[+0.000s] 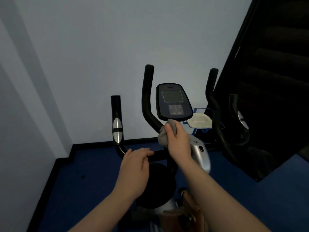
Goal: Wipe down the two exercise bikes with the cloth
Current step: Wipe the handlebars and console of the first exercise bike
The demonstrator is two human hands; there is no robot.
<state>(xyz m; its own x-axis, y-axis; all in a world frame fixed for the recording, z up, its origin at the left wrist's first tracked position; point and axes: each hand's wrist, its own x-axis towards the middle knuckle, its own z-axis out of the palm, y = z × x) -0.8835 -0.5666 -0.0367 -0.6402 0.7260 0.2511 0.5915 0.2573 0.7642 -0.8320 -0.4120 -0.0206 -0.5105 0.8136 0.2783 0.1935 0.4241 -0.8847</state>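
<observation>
An exercise bike (199,153) with black handlebars and a silver body stands right in front of me. Its dark console (173,102) tilts up at the centre. My right hand (178,141) grips a bunched grey cloth (164,135) and holds it against the handlebar stem just under the console's lower edge. My left hand (136,162) rests on the horizontal handlebar (159,155), fingers lying over the bar. The left grip (117,121) with its silver sensor rises beside it. A second bike is not in view.
A pale wall stands close behind the bike, with a black skirting along the blue floor (93,164). A dark panel (267,81) fills the right side. A small blue stand with a cream tray (199,122) sits behind the console.
</observation>
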